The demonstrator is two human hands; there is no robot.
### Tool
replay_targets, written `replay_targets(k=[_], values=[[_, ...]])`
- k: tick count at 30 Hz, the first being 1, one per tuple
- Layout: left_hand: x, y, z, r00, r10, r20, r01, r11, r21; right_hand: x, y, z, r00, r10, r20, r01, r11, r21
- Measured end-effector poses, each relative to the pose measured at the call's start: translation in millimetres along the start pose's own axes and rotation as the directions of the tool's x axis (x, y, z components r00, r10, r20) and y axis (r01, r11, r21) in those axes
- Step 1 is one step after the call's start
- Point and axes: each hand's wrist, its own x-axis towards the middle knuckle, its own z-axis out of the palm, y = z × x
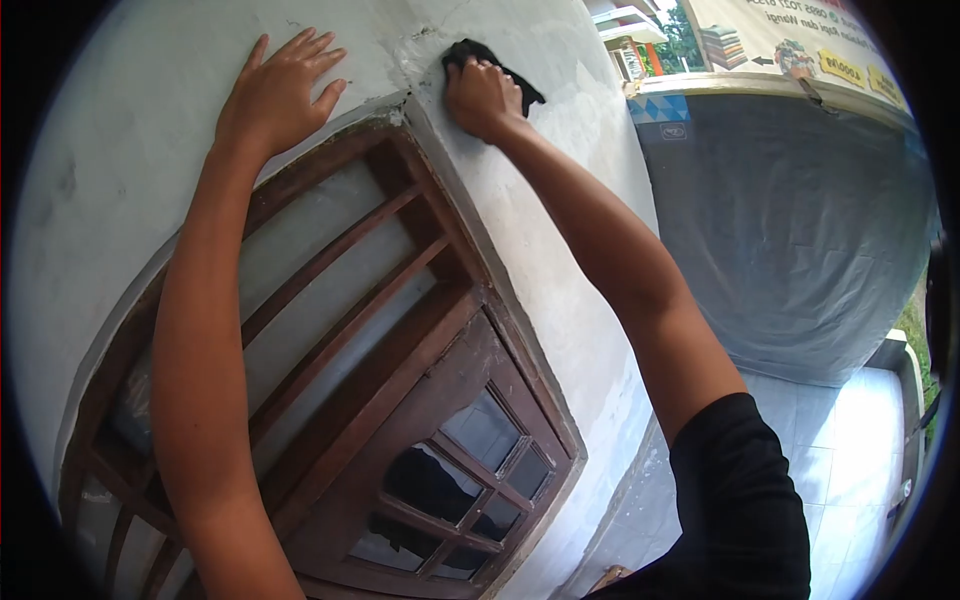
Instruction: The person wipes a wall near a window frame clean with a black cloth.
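Note:
High on the pale plastered wall [110, 130], my left hand [282, 95] lies with its fingers spread, just above the upper edge of the brown wooden frame [440, 185]. It holds nothing. My right hand [483, 97] presses a black cloth [520, 88] against the wall, to the right of the frame's top corner. The fingers are bent over the cloth, and part of it sticks out to the right. Rough, chipped plaster [405, 60] shows between the two hands.
Below the hands is a brown door [400, 440] with glass panes, under a slatted opening. At right hangs a grey plastic sheet [780, 230], with a printed banner [790, 40] above it. Pale floor tiles [800, 440] and a low white wall [905, 370] lie beyond.

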Motion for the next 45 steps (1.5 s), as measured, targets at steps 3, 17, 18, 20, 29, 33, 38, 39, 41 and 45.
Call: replay_targets(k=[3, 17, 18, 20, 29, 33, 38, 39, 41, 45], values=[[0, 1, 2, 1.0, 0.007, -0.019, -0.007, 1.0, 0.006, 26, 15, 1, 0.997, 0.074, 0.021, -0.074, 0.997, -0.006], [3, 4, 0, 0.999, -0.024, -0.025, 0.024, 1.0, -0.007, -60, -1, -20, 0.976, -0.206, 0.072, 0.211, 0.975, -0.071], [3, 3, 1, 0.999, -0.021, -0.024, 0.021, 1.0, -0.009, -64, -1, -19, 0.97, -0.237, 0.05, 0.239, 0.97, -0.041], [2, 2, 2, 0.999, -0.014, -0.037, 0.014, 1.0, -0.002, -63, 1, -16, 0.964, -0.265, 0.029, 0.265, 0.964, -0.009], [1, 0, 6, 0.999, -0.015, -0.051, 0.015, 1.0, -0.011, 29, 21, -8, 0.992, 0.117, 0.052, -0.117, 0.993, -0.009], [2, -1, 5, 0.998, 0.0, -0.059, 0.002, 1.0, 0.025, 46, 32, -10, 0.994, 0.096, 0.051, -0.092, 0.994, -0.059], [4, 2, 6, 0.999, -0.028, -0.042, 0.028, 1.0, -0.015, 5, 17, -22, 0.993, -0.027, 0.111, 0.035, 0.997, -0.065], [5, 3, 5, 0.999, -0.026, -0.048, 0.025, 0.999, -0.022, -9, 11, -25, 0.986, -0.072, 0.148, 0.083, 0.995, -0.064], [4, 4, 2, 0.999, -0.025, -0.035, 0.026, 1.0, 0.01, -37, 1, -27, 0.973, -0.148, 0.176, 0.16, 0.985, -0.057], [4, 2, -1, 1.0, -0.008, -0.025, 0.008, 1.0, 0.018, -57, 2, -15, 0.971, -0.233, 0.049, 0.234, 0.972, -0.027]])
